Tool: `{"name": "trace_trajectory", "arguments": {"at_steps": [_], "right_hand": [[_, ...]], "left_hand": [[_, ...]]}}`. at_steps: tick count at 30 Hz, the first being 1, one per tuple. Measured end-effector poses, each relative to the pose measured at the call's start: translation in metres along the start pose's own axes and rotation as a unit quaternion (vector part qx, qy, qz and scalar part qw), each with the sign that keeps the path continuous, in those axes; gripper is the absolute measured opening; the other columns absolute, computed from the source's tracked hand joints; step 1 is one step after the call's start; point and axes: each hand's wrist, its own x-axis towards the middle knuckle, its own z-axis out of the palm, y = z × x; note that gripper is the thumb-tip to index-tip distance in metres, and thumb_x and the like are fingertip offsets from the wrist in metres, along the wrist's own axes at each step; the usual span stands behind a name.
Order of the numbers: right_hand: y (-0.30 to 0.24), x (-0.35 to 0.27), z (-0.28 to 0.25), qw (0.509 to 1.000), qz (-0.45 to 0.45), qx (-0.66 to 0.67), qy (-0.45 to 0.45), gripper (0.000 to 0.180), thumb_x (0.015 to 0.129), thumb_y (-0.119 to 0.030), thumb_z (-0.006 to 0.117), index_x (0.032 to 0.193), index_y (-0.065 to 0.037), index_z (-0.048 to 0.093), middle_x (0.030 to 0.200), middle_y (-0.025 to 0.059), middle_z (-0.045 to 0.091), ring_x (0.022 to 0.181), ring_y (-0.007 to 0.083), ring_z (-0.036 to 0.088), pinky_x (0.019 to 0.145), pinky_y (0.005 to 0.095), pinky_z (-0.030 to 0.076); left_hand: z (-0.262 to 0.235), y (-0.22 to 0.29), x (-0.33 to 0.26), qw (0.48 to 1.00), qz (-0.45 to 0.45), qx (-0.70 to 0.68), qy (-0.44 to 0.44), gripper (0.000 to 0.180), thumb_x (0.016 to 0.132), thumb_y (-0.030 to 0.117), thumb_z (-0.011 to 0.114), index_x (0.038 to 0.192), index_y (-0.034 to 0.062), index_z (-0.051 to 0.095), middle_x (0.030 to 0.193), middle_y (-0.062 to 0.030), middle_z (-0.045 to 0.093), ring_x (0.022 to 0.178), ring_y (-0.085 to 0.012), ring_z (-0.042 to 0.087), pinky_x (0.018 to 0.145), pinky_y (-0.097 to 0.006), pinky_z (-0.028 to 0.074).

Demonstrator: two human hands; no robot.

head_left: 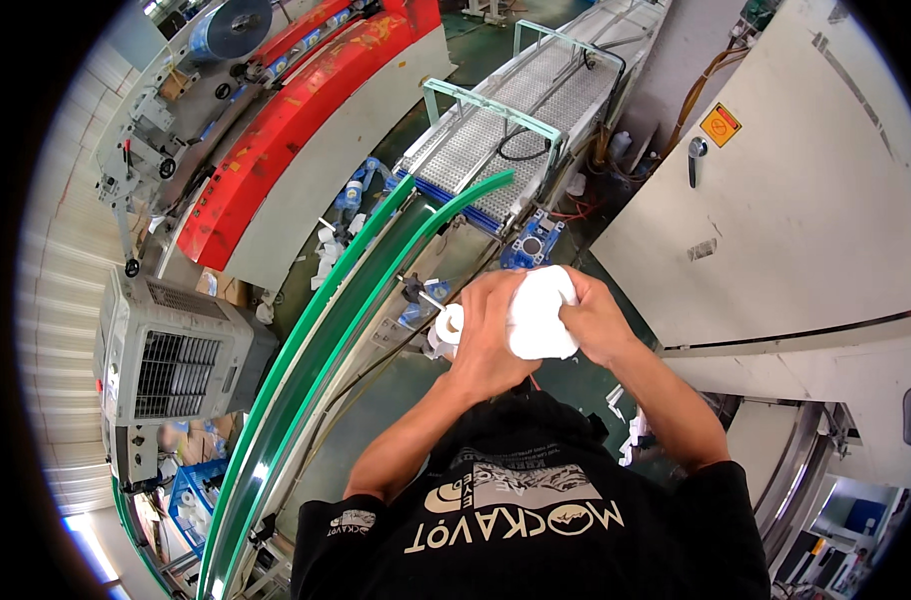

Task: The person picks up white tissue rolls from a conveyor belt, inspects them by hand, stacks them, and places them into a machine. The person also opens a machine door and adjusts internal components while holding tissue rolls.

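Through the head view I see both hands drawn close together in front of the black shirt, with a soft white bundle (541, 318) between them. My left hand (484, 328) is curled, its fingers bent over the bundle's left side. My right hand (598, 318) is closed on the opposite edge, thumb pressed against the white face. Just beyond the left hand's outer side shows a hollow white roll end (451, 322); I cannot tell whether it belongs to the same piece.

Well off to the left of the hands and nearer the body, a blue crate (204, 468) holds pale things too small for me to make out. Farther ahead on that side, a brown cardboard box (234, 292) sits behind the grey machine housing (181, 370); its contents are hidden from me. Between that housing and the hands runs a green-railed conveyor (298, 385), and ahead of the hands is a blue motor unit (534, 242).
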Motion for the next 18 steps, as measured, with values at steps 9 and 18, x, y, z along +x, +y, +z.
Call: {"name": "trace_trajectory", "arguments": {"at_steps": [9, 18], "right_hand": [[-0.044, -0.010, -0.007, 0.993, -0.009, -0.076, -0.093, 0.050, 0.081, 0.003, 0.059, 0.131, 0.005, 0.059, 0.115, 0.0086, 0.068, 0.104, 0.0153, 0.065, 0.091, 0.0314, 0.052], [-0.064, -0.019, -0.003, 0.980, -0.013, -0.156, -0.127, 0.050, 0.084, 0.003, 0.059, 0.134, 0.006, 0.057, 0.114, 0.0089, 0.069, 0.105, 0.0136, 0.064, 0.091, 0.0308, 0.051]], "left_hand": [[0.014, -0.016, -0.019, 0.985, -0.084, -0.152, -0.004, 0.115, 0.051, 0.007, 0.093, 0.148, 0.0029, 0.031, 0.136, -0.0208, 0.042, 0.128, -0.0376, 0.045, 0.106, -0.045, 0.042], [0.009, -0.009, -0.017, 0.993, 0.014, -0.108, 0.037, 0.114, 0.052, 0.010, 0.098, 0.145, 0.0016, 0.032, 0.136, -0.0208, 0.041, 0.126, -0.0376, 0.047, 0.105, -0.045, 0.043]]}}
